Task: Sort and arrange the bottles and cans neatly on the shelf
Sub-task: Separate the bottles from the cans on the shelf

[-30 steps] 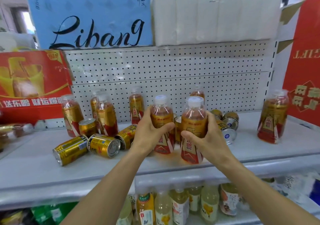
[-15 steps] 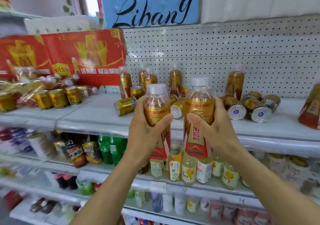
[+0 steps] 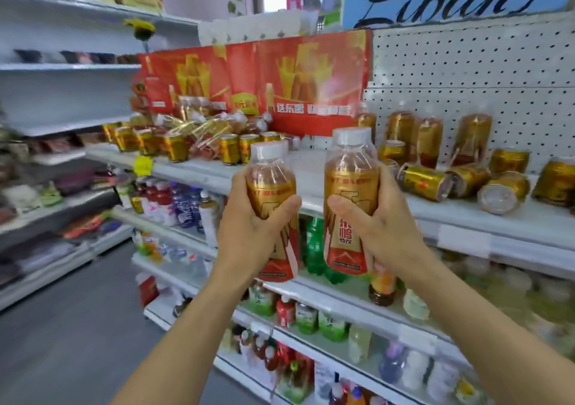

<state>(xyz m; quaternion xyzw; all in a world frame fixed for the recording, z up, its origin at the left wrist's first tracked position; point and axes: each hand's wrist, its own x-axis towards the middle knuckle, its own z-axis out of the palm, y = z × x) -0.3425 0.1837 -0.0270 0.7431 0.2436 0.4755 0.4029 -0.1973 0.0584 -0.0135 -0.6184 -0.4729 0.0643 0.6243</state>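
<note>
Gripping a bottle apiece, both hands are raised in front of the shelf (image 3: 357,200), clear of its edge: the left hand (image 3: 252,233) wraps its fingers and thumb around the left bottle (image 3: 271,186), and the right hand (image 3: 378,227) does the same around the right bottle (image 3: 351,183), which sits a little higher. Each bottle is upright, clear plastic with a white cap, amber drink showing through the shoulder, and a gold label running to red at the base. The two bottles are just beside one another but apart. On the shelf behind them, to the right, more of the same bottles (image 3: 429,138) stand against the white pegboard (image 3: 466,71), and gold cans (image 3: 424,182) lie tipped on their sides in a loose cluster, ends facing various ways. Further left on the same level, upright gold cans (image 3: 230,148) stand in a row in front of a red carton (image 3: 311,81), with wrapped packs heaped behind them; what these hold is too blurred to tell. Lower shelves carry green, yellow and clear drink bottles
</note>
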